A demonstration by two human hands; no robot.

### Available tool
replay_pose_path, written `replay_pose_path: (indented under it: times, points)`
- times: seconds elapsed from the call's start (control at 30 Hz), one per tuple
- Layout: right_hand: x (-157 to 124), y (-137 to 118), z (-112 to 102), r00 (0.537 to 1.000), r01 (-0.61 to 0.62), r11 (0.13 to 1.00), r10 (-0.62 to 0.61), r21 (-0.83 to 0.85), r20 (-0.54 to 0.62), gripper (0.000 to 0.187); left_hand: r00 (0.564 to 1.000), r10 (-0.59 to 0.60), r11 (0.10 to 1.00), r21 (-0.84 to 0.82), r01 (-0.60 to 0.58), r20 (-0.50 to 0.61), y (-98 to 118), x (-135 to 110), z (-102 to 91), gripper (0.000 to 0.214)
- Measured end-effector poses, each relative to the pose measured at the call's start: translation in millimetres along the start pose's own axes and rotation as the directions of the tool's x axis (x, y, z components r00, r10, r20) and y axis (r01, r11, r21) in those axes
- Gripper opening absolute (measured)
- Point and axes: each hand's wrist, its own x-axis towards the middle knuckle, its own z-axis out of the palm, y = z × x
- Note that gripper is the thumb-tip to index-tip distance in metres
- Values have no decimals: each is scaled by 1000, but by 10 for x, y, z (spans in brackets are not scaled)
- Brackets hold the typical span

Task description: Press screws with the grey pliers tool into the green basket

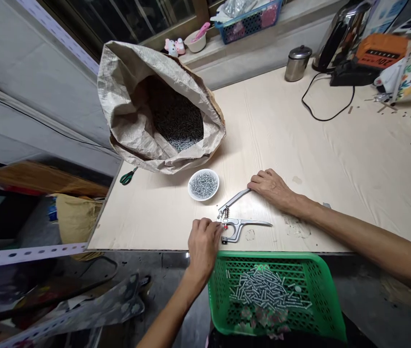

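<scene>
A metal hand press plier (pixel 239 223) lies on the pale wooden table (pixel 299 145) near its front edge, handles spread apart. My left hand (pixel 202 246) is closed in a pinch at the plier's jaw, holding something too small to make out. My right hand (pixel 272 187) rests with curled fingers on the end of the upper handle. A small white bowl (pixel 203 184) of silver screws sits just behind the plier. Below the table edge a green plastic basket (pixel 274 295) holds several silver screws.
A big paper sack (pixel 154 106) full of screws stands open at the table's back left, with green-handled scissors (pixel 128 177) beside it. A steel canister (pixel 297 63), kettle (pixel 339 34), black cable (pixel 321 104) and orange device (pixel 381 50) stand at the back right.
</scene>
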Motion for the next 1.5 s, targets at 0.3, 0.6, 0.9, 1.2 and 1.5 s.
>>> replay_pose_path:
  times: [0.3, 0.6, 0.9, 1.2, 1.5]
  points:
    - [-7, -23, 59, 997, -23, 998, 26, 50, -72, 24, 979, 132, 991, -30, -129, 152, -94, 88, -327, 19]
    - [-21, -45, 113, 993, -46, 995, 56, 91, -108, 23, 1000, 25, 998, 60, -26, 9, -251, 561, -425, 19]
    - [-21, -56, 82, 994, -69, 988, 79, 136, -70, 21, 913, -369, 910, 267, 317, 173, -357, 1316, -32, 18]
    - [-13, -56, 72, 994, -64, 983, 78, 172, -72, 23, 897, -364, 915, 278, 293, 251, -365, 1338, -59, 18]
    - [-13, -57, 85, 994, -63, 987, 76, 150, -84, 20, 979, -79, 937, 349, 8, 190, -336, 1218, -100, 24]
